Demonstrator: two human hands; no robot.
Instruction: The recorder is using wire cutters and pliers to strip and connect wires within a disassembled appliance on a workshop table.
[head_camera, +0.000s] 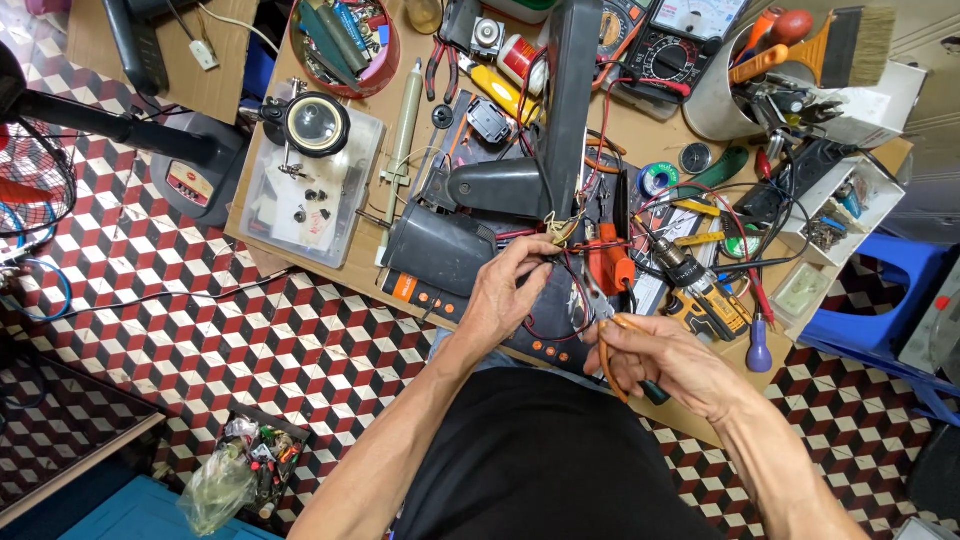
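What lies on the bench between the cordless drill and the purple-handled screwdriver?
In the head view, only bare bench shows between the cordless drill and purple-handled screwdriver.

Bare forearms, no sleeves in view; apparently black clothing on the lap.

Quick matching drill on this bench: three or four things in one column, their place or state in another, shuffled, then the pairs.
Things:
1. left hand
2. right hand
3. cordless drill
4. magnifier lamp

Places or states:
A. lying on the bench right of the hands
B. pinching thin red wires
C. on the clear plastic box, far left of bench
D. gripping orange-handled pliers

Pairs: 1-B, 2-D, 3-A, 4-C
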